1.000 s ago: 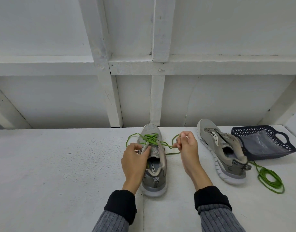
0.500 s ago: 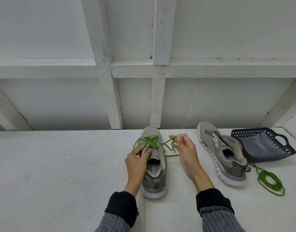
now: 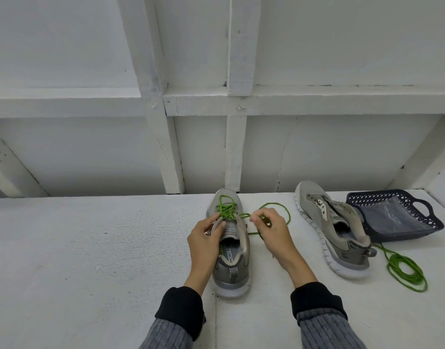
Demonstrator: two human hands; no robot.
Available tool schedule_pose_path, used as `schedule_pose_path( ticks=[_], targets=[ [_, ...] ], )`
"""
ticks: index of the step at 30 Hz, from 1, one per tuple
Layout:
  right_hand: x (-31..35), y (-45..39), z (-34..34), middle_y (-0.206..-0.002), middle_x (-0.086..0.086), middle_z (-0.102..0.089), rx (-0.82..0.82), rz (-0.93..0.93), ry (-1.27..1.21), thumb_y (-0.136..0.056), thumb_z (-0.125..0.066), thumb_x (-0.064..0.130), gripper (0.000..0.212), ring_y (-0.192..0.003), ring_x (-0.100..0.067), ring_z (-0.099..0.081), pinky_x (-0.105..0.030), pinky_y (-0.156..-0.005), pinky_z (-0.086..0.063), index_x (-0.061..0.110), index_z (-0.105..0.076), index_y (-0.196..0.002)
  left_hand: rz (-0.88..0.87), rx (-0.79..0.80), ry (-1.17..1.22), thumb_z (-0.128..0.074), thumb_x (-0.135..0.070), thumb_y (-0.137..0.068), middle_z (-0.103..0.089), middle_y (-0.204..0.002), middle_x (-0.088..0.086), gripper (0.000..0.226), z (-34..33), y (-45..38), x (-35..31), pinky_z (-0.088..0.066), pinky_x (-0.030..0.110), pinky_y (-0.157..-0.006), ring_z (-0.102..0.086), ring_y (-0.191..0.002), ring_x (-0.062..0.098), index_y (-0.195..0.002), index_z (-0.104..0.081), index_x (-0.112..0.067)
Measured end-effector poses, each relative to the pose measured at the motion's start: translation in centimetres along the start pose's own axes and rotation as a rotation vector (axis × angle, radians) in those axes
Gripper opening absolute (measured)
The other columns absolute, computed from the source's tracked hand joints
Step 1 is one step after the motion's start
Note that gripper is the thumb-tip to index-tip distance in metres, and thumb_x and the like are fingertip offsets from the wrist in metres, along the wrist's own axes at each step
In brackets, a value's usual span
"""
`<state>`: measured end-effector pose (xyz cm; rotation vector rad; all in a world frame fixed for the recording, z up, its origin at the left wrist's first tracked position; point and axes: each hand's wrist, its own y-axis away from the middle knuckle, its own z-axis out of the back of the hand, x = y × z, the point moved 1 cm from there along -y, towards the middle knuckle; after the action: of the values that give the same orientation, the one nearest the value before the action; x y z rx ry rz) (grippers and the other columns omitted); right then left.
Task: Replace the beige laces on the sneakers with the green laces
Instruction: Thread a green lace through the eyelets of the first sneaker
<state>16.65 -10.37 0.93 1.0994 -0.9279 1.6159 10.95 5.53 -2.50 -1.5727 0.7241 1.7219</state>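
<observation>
A grey sneaker (image 3: 231,270) stands in the middle of the white table, toe pointing away, with a green lace (image 3: 227,209) crossed through its front eyelets. My left hand (image 3: 205,239) grips the sneaker's left eyelet edge, thumb on the tongue. My right hand (image 3: 271,231) pinches the free end of that lace just right of the shoe; a loop of it arcs behind my fingers. A second grey sneaker (image 3: 334,229) lies to the right with no lace. A coiled second green lace (image 3: 406,273) rests beside its heel.
A dark blue plastic basket (image 3: 392,217) with a clear bag inside leans at the far right, touching the second sneaker. A white panelled wall with beams (image 3: 171,152) rises right behind the table. The table's left half (image 3: 77,248) is bare white surface.
My right hand has drawn the lace end to the right, and the loop now trails behind it. The lace loop at the left of the toe has pulled in. My left hand stays on the shoe.
</observation>
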Motion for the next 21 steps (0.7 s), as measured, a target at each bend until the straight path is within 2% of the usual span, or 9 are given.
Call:
schedule_pose_path(
  ticks=[2,3,5,6,7,9,12,17,21],
  targets=[
    [0.4,0.0,0.2,-0.104,0.003,-0.066,-0.022,-0.007,-0.243,-0.099,-0.050,0.018,0.018,-0.100,-0.007,-0.060,-0.012,-0.085,-0.045,0.013,-0.057,-0.083,0.006,-0.001,0.002,-0.072,-0.021,-0.087,-0.067,-0.106,-0.012,0.025,0.0,-0.1,0.1,-0.048,0.005,-0.076,-0.062,-0.100,0.002,-0.112,-0.073,-0.020],
    [0.6,0.1,0.3,-0.102,-0.002,-0.069,-0.024,-0.002,-0.370,-0.100,-0.046,0.018,0.019,-0.099,-0.013,-0.064,-0.018,-0.087,-0.049,0.010,-0.054,-0.085,0.010,-0.001,0.005,-0.072,-0.022,-0.088,-0.066,-0.106,-0.013,0.025,0.0,-0.1,0.2,-0.048,0.006,-0.076,-0.062,-0.100,0.002,-0.113,-0.073,-0.020],
    [0.9,0.2,0.7,-0.079,-0.009,-0.066,-0.041,-0.013,-0.522,-0.101,-0.043,0.017,0.019,-0.075,-0.020,-0.066,-0.028,-0.081,-0.056,0.006,-0.050,-0.087,0.019,-0.006,0.016,-0.071,-0.022,-0.088,-0.066,-0.105,-0.014,0.025,0.0,0.0,0.1,-0.050,0.008,-0.076,-0.062,-0.100,0.003,-0.113,-0.072,-0.022],
    [0.8,0.3,0.9,-0.068,-0.007,-0.057,-0.059,-0.022,-0.523,-0.101,-0.043,0.016,0.019,-0.061,-0.018,-0.059,-0.029,-0.074,-0.057,0.006,-0.049,-0.085,0.023,-0.011,0.026,-0.071,-0.021,-0.089,-0.066,-0.104,-0.015,0.024,-0.1,0.1,0.0,-0.050,0.008,-0.076,-0.062,-0.100,0.003,-0.112,-0.073,-0.023],
    [0.5,0.3,1.1,-0.061,-0.004,-0.049,-0.076,-0.031,-0.478,-0.101,-0.045,0.016,0.020,-0.053,-0.015,-0.049,-0.030,-0.066,-0.055,0.007,-0.049,-0.083,0.025,-0.018,0.035,-0.070,-0.019,-0.089,-0.066,-0.104,-0.016,0.023,-0.1,0.2,0.0,-0.050,0.007,-0.076,-0.063,-0.100,0.002,-0.111,-0.073,-0.024],
    [-0.5,0.6,1.4,-0.055,0.004,-0.041,-0.087,-0.038,-0.286,-0.100,-0.050,0.021,0.023,-0.049,-0.012,-0.037,-0.029,-0.054,-0.043,0.012,-0.050,-0.079,0.015,-0.036,0.048,-0.070,-0.018,-0.089,-0.067,-0.103,-0.016,0.022,-0.1,0.4,-0.1,-0.048,0.005,-0.075,-0.062,-0.098,0.001,-0.110,-0.074,-0.023],
    [-2.5,1.5,1.5,-0.051,0.006,-0.035,-0.068,-0.020,-0.017,-0.098,-0.053,0.023,0.025,-0.049,-0.010,-0.029,-0.024,-0.047,-0.027,0.017,-0.051,-0.073,-0.001,-0.045,0.047,-0.071,-0.018,-0.088,-0.067,-0.102,-0.015,0.020,-0.2,0.5,-0.2,-0.046,0.004,-0.075,-0.062,-0.097,0.001,-0.108,-0.075,-0.022],
    [-4.5,2.0,0.4,-0.046,0.008,-0.033,-0.025,-0.029,0.166,-0.098,-0.051,0.021,0.027,-0.047,-0.009,-0.026,-0.026,-0.048,-0.025,0.016,-0.047,-0.072,0.002,-0.037,0.035,-0.073,-0.016,-0.087,-0.067,-0.103,-0.014,0.020,-0.4,0.6,-0.2,-0.045,0.003,-0.075,-0.062,-0.097,0.000,-0.105,-0.075,-0.024],
    [-4.3,1.6,0.0,-0.049,0.009,-0.034,-0.050,-0.042,0.118,-0.097,-0.053,0.019,0.025,-0.047,-0.006,-0.027,-0.024,-0.048,-0.024,0.012,-0.049,-0.074,-0.004,-0.020,0.011,-0.073,-0.019,-0.086,-0.068,-0.104,-0.014,0.021,0.0,0.3,-0.1,-0.048,0.010,-0.079,-0.062,-0.098,0.002,-0.106,-0.075,-0.025]
  ],
)
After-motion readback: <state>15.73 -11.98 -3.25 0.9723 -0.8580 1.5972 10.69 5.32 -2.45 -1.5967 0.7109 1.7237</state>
